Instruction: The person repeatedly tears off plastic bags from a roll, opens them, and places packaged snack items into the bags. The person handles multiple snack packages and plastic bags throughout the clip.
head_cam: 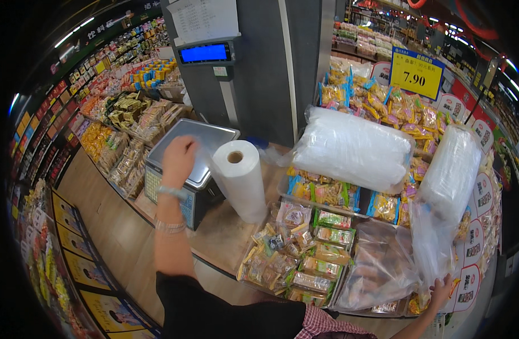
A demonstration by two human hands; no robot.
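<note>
My left hand (181,157), blurred with curled fingers, is over the metal pan (215,130) of a weighing scale. Close to its right, an upright roll of clear plastic bags (242,190) stands on the wooden counter. A faint sheer haze lies between hand and roll; whether the fingers pinch film is unclear. At the lower right, my right hand (440,291) grips the end of a clear plastic bag (433,250). That bag stretches down from a second bag roll (452,173), which lies on packaged snacks.
A large plastic-wrapped pack of bags (355,148) lies across the snack bins. Loose clear film (378,262) covers the front bin beside wrapped cakes (321,269). Behind the scale rises a grey pillar (259,76) with a blue display (204,53). A yellow price sign (416,76) stands at the back.
</note>
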